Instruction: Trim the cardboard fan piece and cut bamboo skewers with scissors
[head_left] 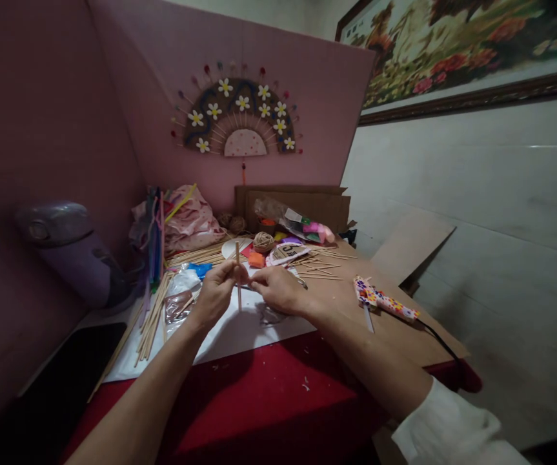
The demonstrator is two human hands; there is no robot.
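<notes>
My left hand (217, 292) is closed around a thin wooden stick (239, 298), which stands upright above the white paper (224, 336). Close beside it, my right hand (281, 289) has its fingertips pinched together near the stick. Whatever lies in that pinch is too small to make out. Beyond the hands are an orange packet (256, 259), a ball of twine (263, 242) and a white oval piece marked with a 3 (288, 253). A blue packet (199, 269) is just past my left hand.
Loose wooden sticks (150, 326) lie left. At right, a flower-patterned glue gun (387, 302) with a black cord rests on brown cardboard (339, 316). A purple-grey appliance (77, 252) stands far left. A flowered fan (242, 116) hangs on the pink board behind. Red cloth (263, 394) covers the front.
</notes>
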